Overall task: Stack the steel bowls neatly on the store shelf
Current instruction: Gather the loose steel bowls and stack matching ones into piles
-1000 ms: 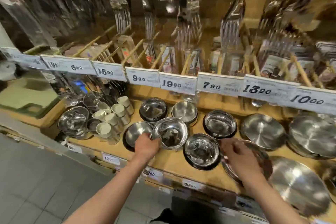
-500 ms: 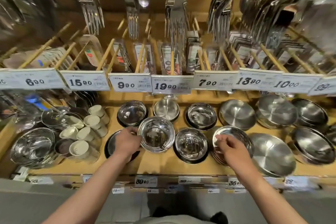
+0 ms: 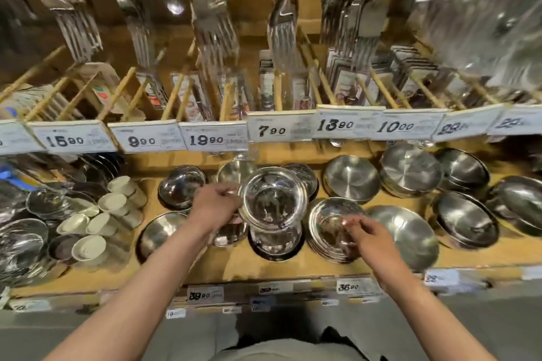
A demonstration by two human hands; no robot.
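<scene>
Mid-stack: left hand [image 3: 215, 208] grip was pinched on the raised steel bowl [image 3: 274, 199] above the front bowl [image 3: 275, 243] on the shelf [image 3: 293, 268]; right hand [image 3: 371, 239] fingers curled at plate stack [image 3: 328, 220], hold unclear; next, likely lower centred.

Raised bowl [image 3: 274, 199] sits above another bowl [image 3: 275, 243] (front row), plate stack [image 3: 328, 231] right.

The one camera sits on my head and looks forward and down, close over the shelf [image 3: 243, 265], my arms reaching in from below.
</scene>
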